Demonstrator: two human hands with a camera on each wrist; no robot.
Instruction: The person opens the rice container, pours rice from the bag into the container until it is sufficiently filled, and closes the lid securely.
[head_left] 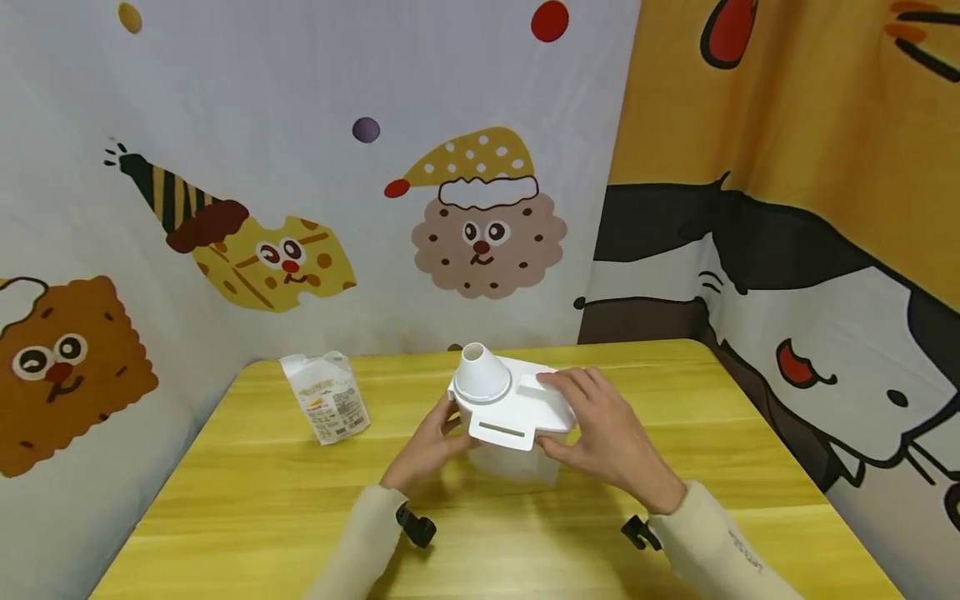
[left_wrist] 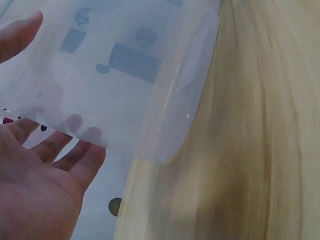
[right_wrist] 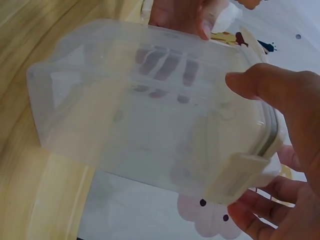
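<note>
A cloudy box (head_left: 517,464) with a white lid (head_left: 551,404) is being held between two hands at the middle of the desk (head_left: 225,500); whether its base is touching the wood cannot be told. The left side of the box is being grasped by the left hand (head_left: 431,442), whose fingers are being seen through the wall. The right end of the lid is being grasped by the right hand (head_left: 607,429), the fingers being laid over the top and the thumb being set below the edge. A cone-shaped spout (head_left: 480,379) is being carried on the left part of the lid, and a slotted flap (head_left: 501,437) is sticking out on the near side, so it is probably not being latched. No hold is being taken on the white packet (head_left: 330,398), which is standing well apart to the left.

The lid seems to be being worked on; whether it is being opened or closed cannot be told. For the next move, a steady left grasp is probably being called for while the lid is being handled from the right.
</note>
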